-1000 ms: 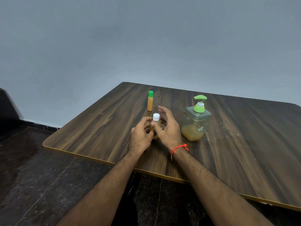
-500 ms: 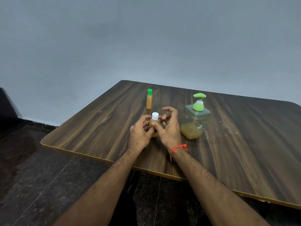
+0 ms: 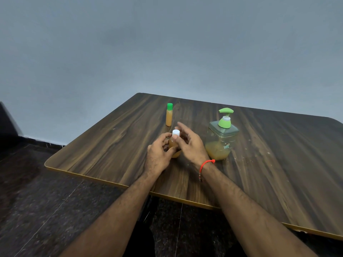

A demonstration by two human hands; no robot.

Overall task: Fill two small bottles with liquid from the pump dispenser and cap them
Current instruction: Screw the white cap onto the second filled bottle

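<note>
While the left hand (image 3: pixel 157 153) wraps its curled fingers and thumb around the body of the white-capped bottle (image 3: pixel 174 145), the bottle stands upright on the table (image 3: pixel 111 145), long axis vertical, directly between the 2 hands and near the table's front edge. The right hand (image 3: pixel 191 145) sits just beside it on the right, thumb tip against the bottle's neck just below the white cap (image 3: pixel 176 132), fingers spread loosely and extended past the cap toward the far side; no finger is seen closed on the cap. Judged from this, the right hand is the nearer one for any further turn of the cap, and the left hand serves as the clamp.

The green-capped bottle (image 3: pixel 169 116) stands upright farther back, apart from both hands, filled and capped. The pump dispenser (image 3: pixel 221 138) stands to the right, just beside the right hand, about 1/3 full of amber liquid.

Hidden: the lower bottle body behind the left hand's fingers, the right-hand fingertips beyond the cap, and whether the cap is fully seated.
</note>
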